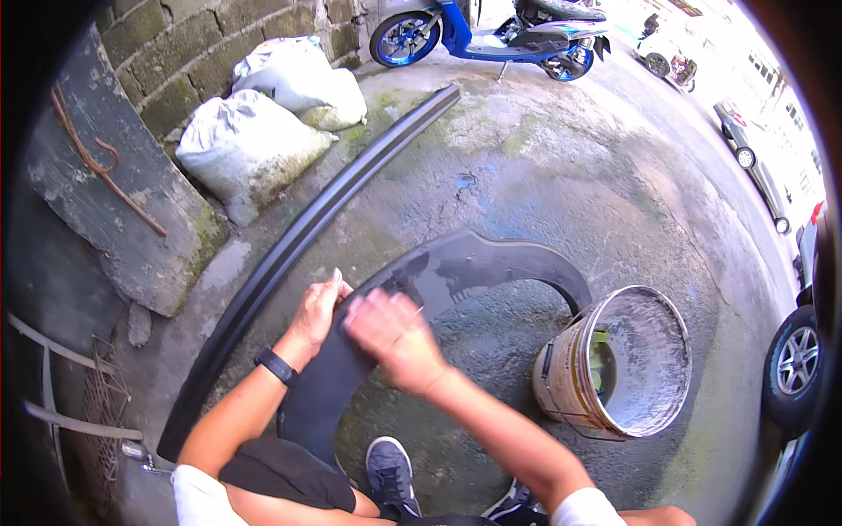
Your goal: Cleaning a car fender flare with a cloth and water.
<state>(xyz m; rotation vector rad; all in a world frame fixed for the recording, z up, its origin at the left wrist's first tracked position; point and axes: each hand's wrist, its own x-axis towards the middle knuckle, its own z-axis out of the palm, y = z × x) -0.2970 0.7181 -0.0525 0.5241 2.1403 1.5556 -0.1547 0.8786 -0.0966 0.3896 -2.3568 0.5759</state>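
Observation:
A dark grey arched panel, likely a vehicle's fender flare point(454, 263), lies curved across in front of me, its upper face partly wet. My left hand point(320, 309), with a black band on the wrist, grips its outer edge on the left side. Pressed on the flat face just to the right is my right hand point(395, 338). Motion blurs it, its fingers are curled, and whatever may be under them is hidden. To the right, a dirty plastic bucket point(559, 375) holds some liquid and a green piece point(597, 368) of unclear kind.
Left of the panel, a long dark trim strip point(309, 230) lies on rough concrete point(526, 184). Two white sacks point(256, 151) sit by a block wall point(174, 49), near a leaning slab point(125, 184) with a rusty rod. A blue scooter point(487, 39) stands behind; a vehicle wheel point(796, 361) is at right.

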